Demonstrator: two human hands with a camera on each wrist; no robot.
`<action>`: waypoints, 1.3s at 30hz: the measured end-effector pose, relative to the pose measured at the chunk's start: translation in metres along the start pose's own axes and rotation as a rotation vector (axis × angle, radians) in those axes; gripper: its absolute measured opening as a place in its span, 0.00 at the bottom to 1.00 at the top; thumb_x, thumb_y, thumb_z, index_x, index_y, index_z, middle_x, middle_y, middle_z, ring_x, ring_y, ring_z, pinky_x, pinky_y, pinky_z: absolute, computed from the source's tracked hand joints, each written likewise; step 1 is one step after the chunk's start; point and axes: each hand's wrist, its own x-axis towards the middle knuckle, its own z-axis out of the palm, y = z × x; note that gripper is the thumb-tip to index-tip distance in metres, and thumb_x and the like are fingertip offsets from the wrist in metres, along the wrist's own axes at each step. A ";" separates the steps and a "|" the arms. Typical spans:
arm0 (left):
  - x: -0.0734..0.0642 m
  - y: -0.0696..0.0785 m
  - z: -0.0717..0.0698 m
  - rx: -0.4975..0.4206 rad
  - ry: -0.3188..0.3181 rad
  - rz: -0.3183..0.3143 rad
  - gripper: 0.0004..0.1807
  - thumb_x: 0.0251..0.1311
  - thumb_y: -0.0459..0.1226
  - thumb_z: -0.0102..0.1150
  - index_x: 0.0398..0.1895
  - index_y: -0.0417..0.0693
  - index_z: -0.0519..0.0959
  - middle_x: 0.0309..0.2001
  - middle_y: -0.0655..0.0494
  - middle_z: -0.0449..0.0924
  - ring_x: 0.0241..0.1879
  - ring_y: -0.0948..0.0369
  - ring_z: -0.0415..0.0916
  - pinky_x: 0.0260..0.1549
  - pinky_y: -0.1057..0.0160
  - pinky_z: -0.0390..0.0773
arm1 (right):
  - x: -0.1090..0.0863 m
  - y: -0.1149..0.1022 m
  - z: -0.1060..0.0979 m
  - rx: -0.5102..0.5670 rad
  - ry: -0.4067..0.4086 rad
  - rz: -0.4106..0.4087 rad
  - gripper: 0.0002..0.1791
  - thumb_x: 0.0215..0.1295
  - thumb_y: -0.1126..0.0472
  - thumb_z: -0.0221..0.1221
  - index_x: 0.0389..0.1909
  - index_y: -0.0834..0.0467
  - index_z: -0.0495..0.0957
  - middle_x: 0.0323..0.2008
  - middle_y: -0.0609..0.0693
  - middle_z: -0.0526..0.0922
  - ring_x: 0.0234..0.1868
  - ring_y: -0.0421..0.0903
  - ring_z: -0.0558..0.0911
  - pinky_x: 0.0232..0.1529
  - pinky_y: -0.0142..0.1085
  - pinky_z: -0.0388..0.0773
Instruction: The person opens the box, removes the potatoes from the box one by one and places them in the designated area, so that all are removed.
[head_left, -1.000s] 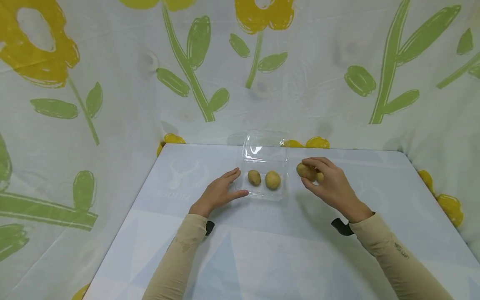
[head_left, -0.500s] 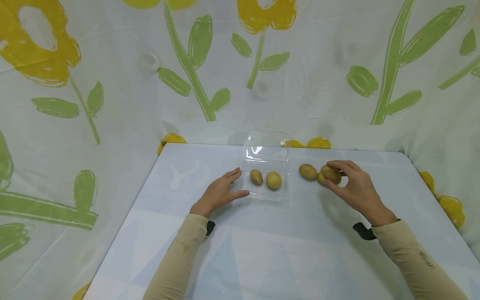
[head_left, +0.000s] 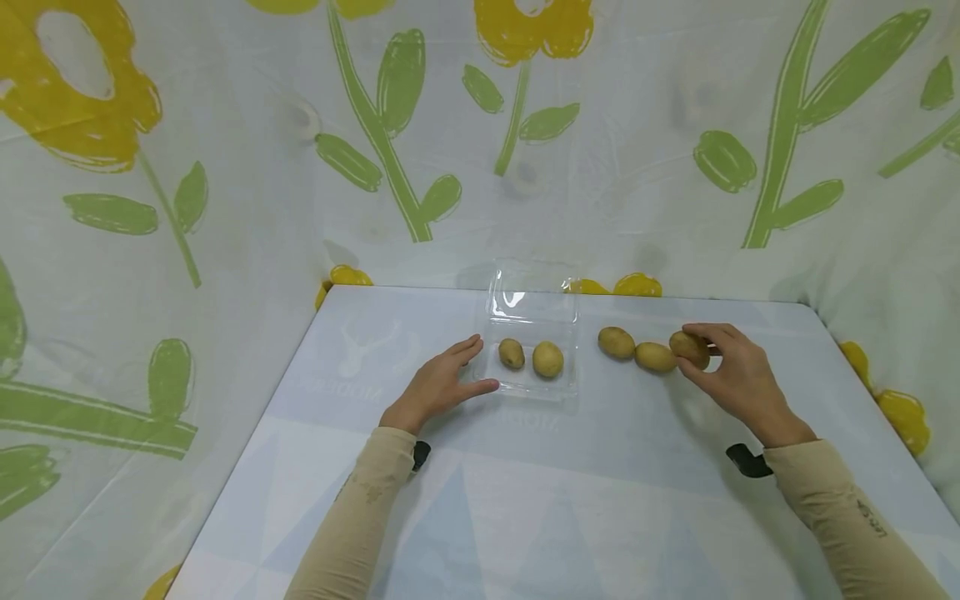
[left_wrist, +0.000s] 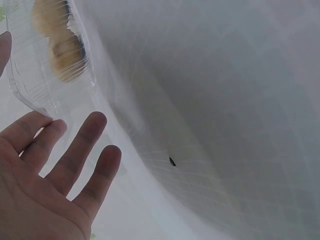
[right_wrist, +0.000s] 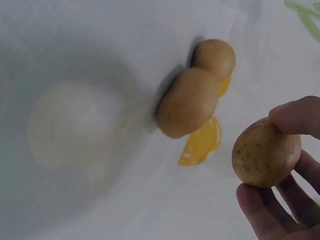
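My right hand [head_left: 738, 379] pinches a potato [right_wrist: 266, 152] between thumb and fingers, at the right end of a row. Left of it, an oval potato [head_left: 656, 357] and another potato [head_left: 617, 343] lie on the table. A clear plastic clamshell box [head_left: 566, 385] stands with its lid up. Inside it sit a small potato [head_left: 512, 354] and a larger potato [head_left: 548, 360]. My left hand [head_left: 437, 385] is spread at the box's left side, fingers extended. In the left wrist view, its fingertips [left_wrist: 59, 126] are right at the box's edge.
The white and pale blue table [head_left: 487, 517] ends at a back edge behind the box. A flower-printed curtain [head_left: 600, 200] hangs behind and along both sides. Sleeves cover both forearms.
My right hand has let go of the potato nearest the box, which now lies on the table. It has taken another potato and moved right. My left hand has stayed put.
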 end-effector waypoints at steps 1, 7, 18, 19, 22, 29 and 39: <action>0.000 0.000 0.000 -0.001 -0.001 -0.003 0.51 0.59 0.66 0.62 0.79 0.52 0.60 0.79 0.64 0.55 0.77 0.61 0.52 0.73 0.55 0.58 | -0.001 0.003 0.000 0.002 -0.003 0.009 0.29 0.48 0.73 0.75 0.55 0.65 0.81 0.48 0.59 0.82 0.44 0.53 0.81 0.43 0.15 0.69; 0.000 0.001 0.000 -0.008 0.001 -0.006 0.51 0.58 0.66 0.63 0.79 0.51 0.60 0.79 0.63 0.55 0.77 0.61 0.52 0.73 0.55 0.58 | -0.003 0.020 0.001 -0.001 -0.038 0.071 0.27 0.52 0.71 0.73 0.55 0.66 0.80 0.47 0.61 0.82 0.43 0.57 0.82 0.41 0.21 0.74; 0.000 0.001 0.000 -0.005 0.006 -0.006 0.51 0.58 0.67 0.62 0.79 0.51 0.61 0.79 0.63 0.55 0.77 0.61 0.53 0.73 0.54 0.58 | -0.005 0.043 0.005 -0.003 -0.135 0.170 0.26 0.57 0.66 0.72 0.58 0.67 0.79 0.51 0.66 0.80 0.43 0.63 0.83 0.39 0.23 0.74; 0.000 0.001 0.000 -0.004 0.005 -0.008 0.51 0.58 0.67 0.62 0.79 0.51 0.61 0.79 0.63 0.55 0.77 0.61 0.53 0.73 0.55 0.58 | -0.005 0.044 0.006 -0.002 -0.143 0.176 0.26 0.58 0.65 0.72 0.58 0.67 0.79 0.51 0.67 0.80 0.43 0.64 0.83 0.40 0.27 0.75; 0.000 0.002 -0.001 -0.003 0.005 -0.007 0.51 0.58 0.66 0.62 0.79 0.50 0.61 0.79 0.63 0.55 0.77 0.61 0.53 0.73 0.55 0.58 | -0.004 0.047 0.008 0.001 -0.171 0.194 0.26 0.59 0.64 0.72 0.58 0.67 0.78 0.52 0.68 0.80 0.43 0.65 0.83 0.43 0.42 0.80; 0.000 0.002 -0.001 -0.009 0.005 -0.008 0.51 0.58 0.66 0.63 0.78 0.51 0.61 0.79 0.63 0.56 0.77 0.61 0.53 0.73 0.55 0.58 | -0.003 0.052 0.012 -0.003 -0.224 0.219 0.27 0.60 0.65 0.71 0.59 0.69 0.77 0.52 0.71 0.78 0.45 0.67 0.81 0.44 0.60 0.79; 0.000 0.002 -0.001 -0.005 0.000 -0.015 0.51 0.58 0.66 0.62 0.79 0.51 0.61 0.79 0.64 0.55 0.77 0.62 0.52 0.73 0.55 0.57 | 0.000 0.053 0.012 -0.005 -0.260 0.229 0.27 0.61 0.64 0.70 0.60 0.68 0.77 0.52 0.71 0.78 0.47 0.67 0.80 0.44 0.59 0.79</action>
